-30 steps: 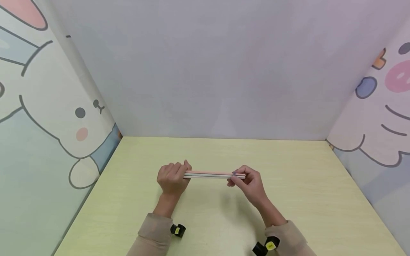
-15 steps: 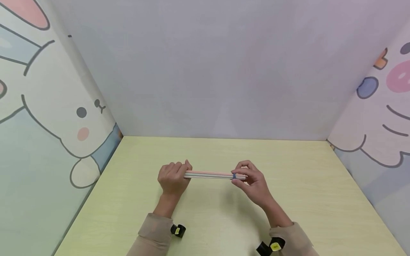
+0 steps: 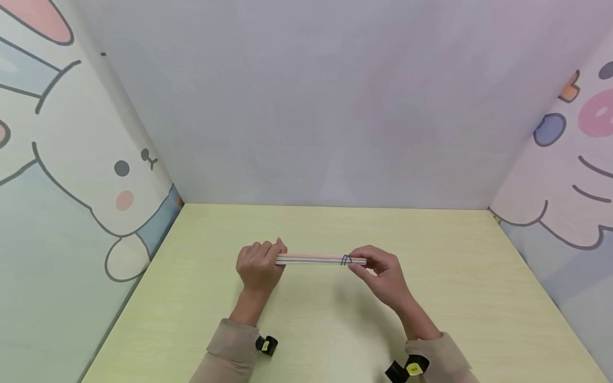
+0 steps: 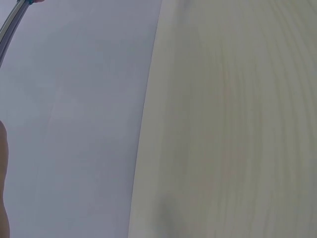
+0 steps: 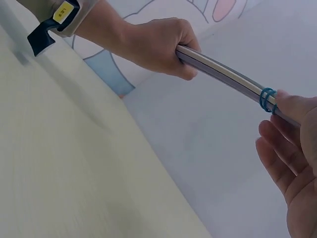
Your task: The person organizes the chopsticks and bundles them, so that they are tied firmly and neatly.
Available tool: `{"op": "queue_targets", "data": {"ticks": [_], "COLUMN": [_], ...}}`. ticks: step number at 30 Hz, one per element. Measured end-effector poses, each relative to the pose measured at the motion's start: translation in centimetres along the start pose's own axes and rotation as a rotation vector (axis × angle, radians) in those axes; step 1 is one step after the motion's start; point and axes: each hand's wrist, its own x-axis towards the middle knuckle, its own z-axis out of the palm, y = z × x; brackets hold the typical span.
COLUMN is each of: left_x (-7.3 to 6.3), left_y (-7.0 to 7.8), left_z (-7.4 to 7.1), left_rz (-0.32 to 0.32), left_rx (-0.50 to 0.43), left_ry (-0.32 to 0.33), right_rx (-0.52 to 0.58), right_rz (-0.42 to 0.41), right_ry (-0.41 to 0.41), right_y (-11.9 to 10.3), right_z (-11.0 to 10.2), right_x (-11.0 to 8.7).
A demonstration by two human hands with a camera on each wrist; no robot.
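Observation:
A bundle of thin, straight chopsticks [image 3: 308, 259], pink and whitish, is held level above the table between both hands. My left hand [image 3: 260, 266] grips one end in a fist, the thumb along the top; that end is hidden inside it. Near the other end, a blue rubber band [image 3: 346, 259] circles the bundle in several loops, clearly seen in the right wrist view. My right hand [image 3: 380, 274] pinches the bundle between thumb and fingers just beside the band, with the thumb tip [image 5: 287, 101] at its edge. The left wrist view catches only a corner of the chopsticks [image 4: 11, 25].
A pale yellow wooden table [image 3: 230, 223] lies under the hands. A plain grey-lilac wall [image 3: 330, 106] stands behind it, with cartoon-printed panels at the left [image 3: 72, 175] and right [image 3: 565, 186]. Black wrist cameras [image 3: 266, 345] sit at the sleeves.
The right fingers have shifted on the bundle, first spreading and then closing together again. The rubber band has slid slightly left and its loops now show apart. The left hand stays still.

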Motion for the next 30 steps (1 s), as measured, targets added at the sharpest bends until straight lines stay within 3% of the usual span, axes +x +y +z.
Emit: {"op": "queue_targets", "data": {"ticks": [13,19,24,30], "left_x": [-0.1,-0.3,-0.4,-0.4], "left_y": [1.0,0.7,0.9,1.6], "left_z": [0.0,-0.1,0.0,0.0], "left_rz": [0.010,-0.005,-0.009,-0.013], "left_rx": [-0.011,-0.006,-0.010,-0.016], "left_ry": [-0.017,-0.032,-0.039,-0.049], "right_rx": [-0.159,-0.101,-0.076,-0.200], "right_rz": [-0.066,-0.018,-0.044,-0.103], "right_ry": [-0.029,-0.037,-0.056,-0.040], "right_y": [0.2,-0.4,-0.8,-2.3], "right_z": [0.7,-0.3,-0.3,0.4], "right_x": [0.3,0.3,0.5,1.2]}}
